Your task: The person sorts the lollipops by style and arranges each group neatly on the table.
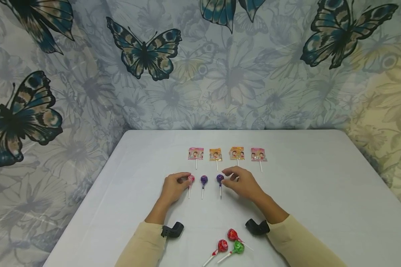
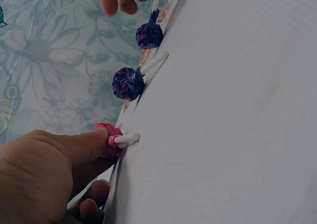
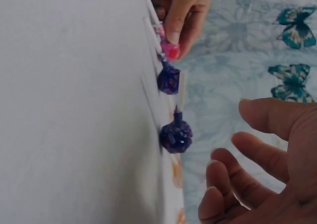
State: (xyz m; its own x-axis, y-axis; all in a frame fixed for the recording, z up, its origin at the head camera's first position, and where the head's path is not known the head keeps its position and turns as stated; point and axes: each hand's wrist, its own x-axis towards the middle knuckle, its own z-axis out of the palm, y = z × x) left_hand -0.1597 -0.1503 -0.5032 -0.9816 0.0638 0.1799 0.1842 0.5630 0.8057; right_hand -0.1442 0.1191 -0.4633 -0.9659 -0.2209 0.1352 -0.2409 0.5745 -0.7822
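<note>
- One pink lollipop sits at the 9 o'clock end of a row on the white tabletop, its stick toward 6 o'clock.
- Left hand: at about 8 o'clock from that lollipop, its grip pinching the pink head between thumb and finger.
- Next along, toward 3 o'clock, come the middle purple lollipop and then the end purple lollipop, apart from each other.
- Right hand: just beside the end purple lollipop, at 3 o'clock from it; its grip is released, thumb and fingers spread.
- From 11 round to 2 o'clock of the middle purple one lie four packets on sticks: a left pink packet, two orange packets and a right pink packet.
- At 5 o'clock, between the sleeves, two red lollipops cluster with a green lollipop.
</note>
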